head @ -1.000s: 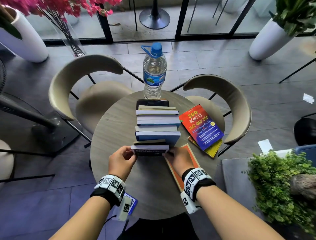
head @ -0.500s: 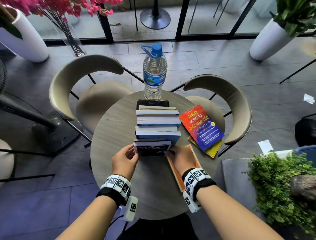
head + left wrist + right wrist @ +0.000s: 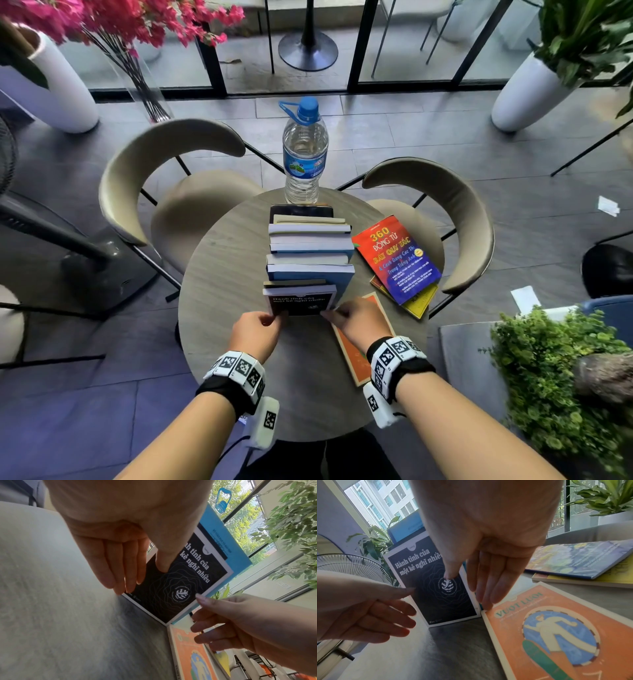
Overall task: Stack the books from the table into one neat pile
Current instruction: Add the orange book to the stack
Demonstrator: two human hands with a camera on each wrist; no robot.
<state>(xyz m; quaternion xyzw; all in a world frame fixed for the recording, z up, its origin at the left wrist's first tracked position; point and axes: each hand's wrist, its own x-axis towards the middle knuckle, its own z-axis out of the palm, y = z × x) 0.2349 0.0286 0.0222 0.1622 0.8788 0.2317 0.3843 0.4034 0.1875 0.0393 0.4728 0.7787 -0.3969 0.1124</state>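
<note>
Several books stand upright in a row down the middle of the round table. The nearest is a black book with white lettering, its cover tilted toward me. My left hand pinches its left edge, thumb on the cover and fingers straight down beside it. At the right edge my right hand pinches it the same way. An orange book lies flat under my right wrist. A red and blue book lies on a yellow one at the right.
A water bottle stands at the table's far edge, behind a dark flat object at the row's end. Two beige chairs flank the far side. A leafy plant sits at the right, a fan base at the left.
The black book has tipped back toward me, so its cover now shows instead of only its top edge. Both hands drew slightly nearer with it.
</note>
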